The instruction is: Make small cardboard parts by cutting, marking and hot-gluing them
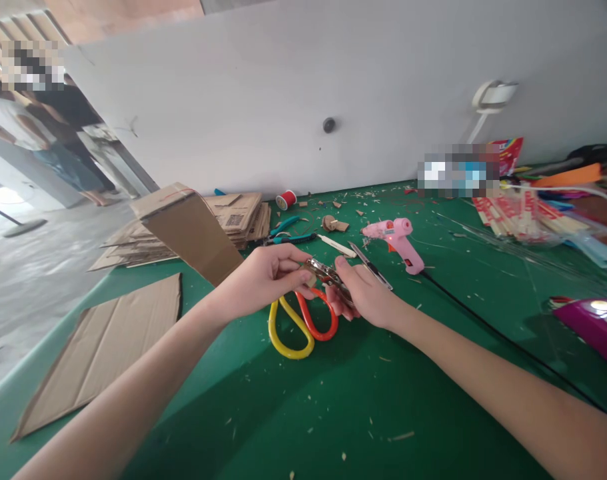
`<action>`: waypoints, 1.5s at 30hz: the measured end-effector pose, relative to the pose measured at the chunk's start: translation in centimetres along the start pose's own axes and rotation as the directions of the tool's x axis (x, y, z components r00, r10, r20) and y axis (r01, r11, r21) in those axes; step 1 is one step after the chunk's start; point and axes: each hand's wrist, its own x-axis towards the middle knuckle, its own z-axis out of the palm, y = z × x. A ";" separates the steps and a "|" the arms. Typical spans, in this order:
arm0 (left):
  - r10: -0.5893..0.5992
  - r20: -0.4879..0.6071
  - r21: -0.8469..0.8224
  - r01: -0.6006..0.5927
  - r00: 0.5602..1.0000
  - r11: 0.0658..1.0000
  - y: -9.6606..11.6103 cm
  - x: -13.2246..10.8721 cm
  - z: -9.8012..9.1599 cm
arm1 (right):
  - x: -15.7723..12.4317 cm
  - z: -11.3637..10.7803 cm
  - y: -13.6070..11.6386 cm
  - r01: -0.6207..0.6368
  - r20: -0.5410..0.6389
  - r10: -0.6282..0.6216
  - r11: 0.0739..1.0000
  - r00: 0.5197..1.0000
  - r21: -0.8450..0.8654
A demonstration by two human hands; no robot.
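Observation:
In the middle of the view, my right hand (368, 293) is closed round a shiny metal hand tool (328, 272), plier-like in shape; its exact kind is partly hidden by the fingers. The tool's front end meets the fingers of my left hand (263, 277), which pinch a small piece of cardboard (310, 281). Just below both hands lies a pair of scissors with one yellow handle (290, 353) and one red handle (328, 333); the blades are hidden. Beyond my right hand rests a utility knife (370, 265), with a white slim tool (337, 245) next to it.
A pink glue gun (397, 241) stands right of centre, its black cord (493, 327) running to the lower right. Teal-handled pliers (288, 233), a red thread spool (286, 199) and cardboard sheets (108, 347) lie on the green table (333, 427). People stand far left.

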 end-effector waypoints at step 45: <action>-0.100 0.021 0.176 0.094 0.995 0.980 -0.6 0.5 0.7 | -0.6 -0.6 -1.1 0.196 -0.059 -0.348 0.652 0.936 -0.732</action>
